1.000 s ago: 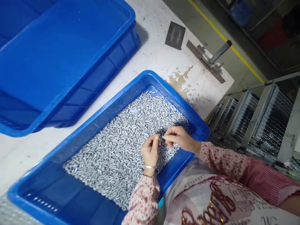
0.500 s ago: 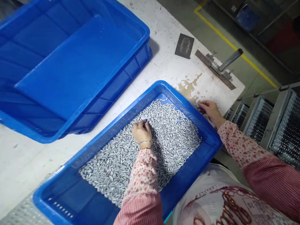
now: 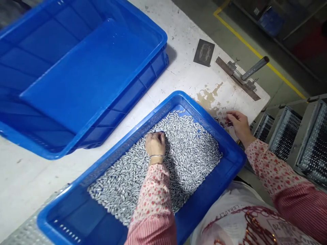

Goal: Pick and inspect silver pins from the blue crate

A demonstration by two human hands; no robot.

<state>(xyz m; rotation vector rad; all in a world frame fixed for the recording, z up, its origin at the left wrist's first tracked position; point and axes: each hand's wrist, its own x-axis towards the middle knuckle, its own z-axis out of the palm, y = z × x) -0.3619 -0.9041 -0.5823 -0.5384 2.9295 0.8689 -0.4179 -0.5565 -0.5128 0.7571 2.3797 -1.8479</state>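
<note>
My left hand (image 3: 155, 143) is down in the shallow blue tray (image 3: 236, 154), its fingers curled into the layer of small silver spindle-shaped metal pieces (image 3: 196, 146). The fingertips point away from me, and whatever they pinch is hidden. Beyond the tray's right rim, my right hand (image 3: 238, 123) hovers at the table edge with thumb and fingers drawn together. Something small and dark shows at those fingertips, too small to name. A few small shiny bits (image 3: 217, 119) lie beside it, against the tray's outer wall.
A deeper blue crate (image 3: 143, 80) stands at the left on the white table (image 3: 178, 76). Farther back lie a dark square plate (image 3: 204, 52) and a metal bar fixture with an upright tube (image 3: 255, 68). Racks of metal mesh trays (image 3: 284, 132) stand at the right.
My right hand has moved slightly right, away from the tray rim, uncovering the small shiny bits. My left hand has sunk its fingertips further into the silver pieces. The whole view has shifted slightly.
</note>
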